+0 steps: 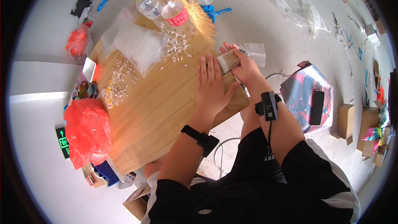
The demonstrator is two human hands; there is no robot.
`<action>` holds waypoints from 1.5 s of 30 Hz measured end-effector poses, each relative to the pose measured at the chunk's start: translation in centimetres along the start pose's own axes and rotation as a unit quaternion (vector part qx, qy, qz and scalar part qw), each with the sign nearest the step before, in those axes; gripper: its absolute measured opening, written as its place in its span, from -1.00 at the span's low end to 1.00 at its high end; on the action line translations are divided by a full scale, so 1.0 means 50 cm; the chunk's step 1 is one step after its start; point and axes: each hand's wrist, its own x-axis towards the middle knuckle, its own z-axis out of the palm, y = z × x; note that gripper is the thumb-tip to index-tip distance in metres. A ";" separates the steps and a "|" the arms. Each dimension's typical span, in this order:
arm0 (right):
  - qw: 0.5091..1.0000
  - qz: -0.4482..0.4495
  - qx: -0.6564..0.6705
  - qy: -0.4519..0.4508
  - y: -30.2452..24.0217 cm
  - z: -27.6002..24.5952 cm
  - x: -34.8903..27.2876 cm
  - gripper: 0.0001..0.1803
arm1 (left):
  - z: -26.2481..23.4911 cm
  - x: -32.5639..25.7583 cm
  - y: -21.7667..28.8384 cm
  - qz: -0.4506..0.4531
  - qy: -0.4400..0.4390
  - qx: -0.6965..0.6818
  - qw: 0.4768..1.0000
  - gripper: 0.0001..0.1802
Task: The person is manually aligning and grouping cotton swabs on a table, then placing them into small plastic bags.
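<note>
At the right edge of the wooden table (149,116), my right hand (247,69) is closed around a bundle of cotton swabs (228,61), thumb on top. My left hand (210,89) is open and flat, its straight fingers beside the left end of the bundle. Whether they press on the swab ends I cannot tell. A small clear plastic bag (256,53) shows just past my right hand. Loose cotton swabs (178,45) lie in a pile ahead, and more swabs (120,81) are scattered at the left beside a clear plastic bag (141,43).
Two capped bottles (173,12) and a straw broom (199,18) are at the table's far end. A red plastic bag (87,130) hangs by the left edge. To the right stands a patterned stool-like box (309,95) with a black phone (317,108) on it.
</note>
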 end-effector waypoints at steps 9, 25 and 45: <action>0.999 -0.015 -0.028 -0.006 -0.002 0.009 -0.007 -0.79 | 0.007 0.004 0.011 -0.020 0.014 -0.001 1.000 0.09; 0.997 -0.074 0.009 0.001 0.010 0.029 -0.017 -0.73 | 0.012 0.029 -0.005 -0.121 0.132 -0.501 0.847 -0.04; 0.996 -0.091 0.005 0.004 0.014 0.020 0.000 -0.79 | 0.056 0.090 0.058 -0.113 0.245 -0.689 0.673 -0.01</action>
